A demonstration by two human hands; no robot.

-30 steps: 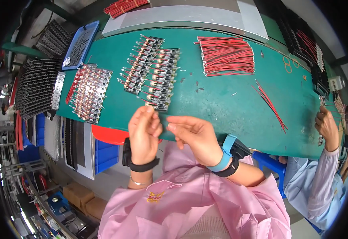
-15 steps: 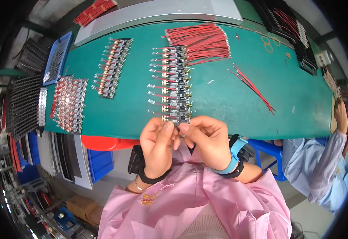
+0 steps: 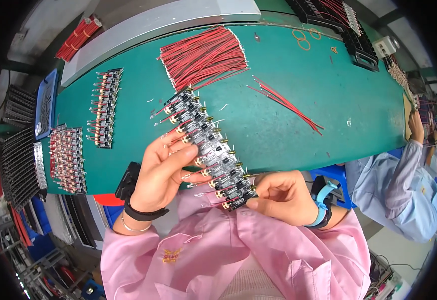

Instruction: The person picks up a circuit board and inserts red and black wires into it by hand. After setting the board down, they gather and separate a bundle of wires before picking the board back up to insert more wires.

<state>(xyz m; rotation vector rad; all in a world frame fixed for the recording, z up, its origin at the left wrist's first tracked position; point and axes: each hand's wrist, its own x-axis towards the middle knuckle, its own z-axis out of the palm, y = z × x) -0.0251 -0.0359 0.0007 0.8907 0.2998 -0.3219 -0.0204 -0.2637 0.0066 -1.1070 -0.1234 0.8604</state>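
Note:
A long circuit board panel (image 3: 213, 145), with short red wires along one side and brass-coloured parts along the other, is held at a slant over the bench's near edge. My left hand (image 3: 166, 172) grips its left side around the middle, thumb on the edge and other fingers partly hidden by wires and board. At the lower end, my right hand (image 3: 288, 197) pinches the near corner between thumb and fingers. Just past the panel's far end lies a broad pile of red wires (image 3: 206, 57). A few loose red wires (image 3: 291, 107) lie to the right.
On the green bench (image 3: 278, 145), another wired panel (image 3: 103, 110) and a stack of panels (image 3: 67, 160) lie left, near a blue tray (image 3: 47, 105). A metal bar (image 3: 163, 32) runs behind. Rubber bands (image 3: 302, 42) and a black rack (image 3: 361, 50) are far right. A co-worker's sleeve (image 3: 403, 175) shows at right.
The panel has been lifted off the bench and turned aslant toward me. My left hand has slid up to its middle side; my right hand keeps the near end. The view has shifted.

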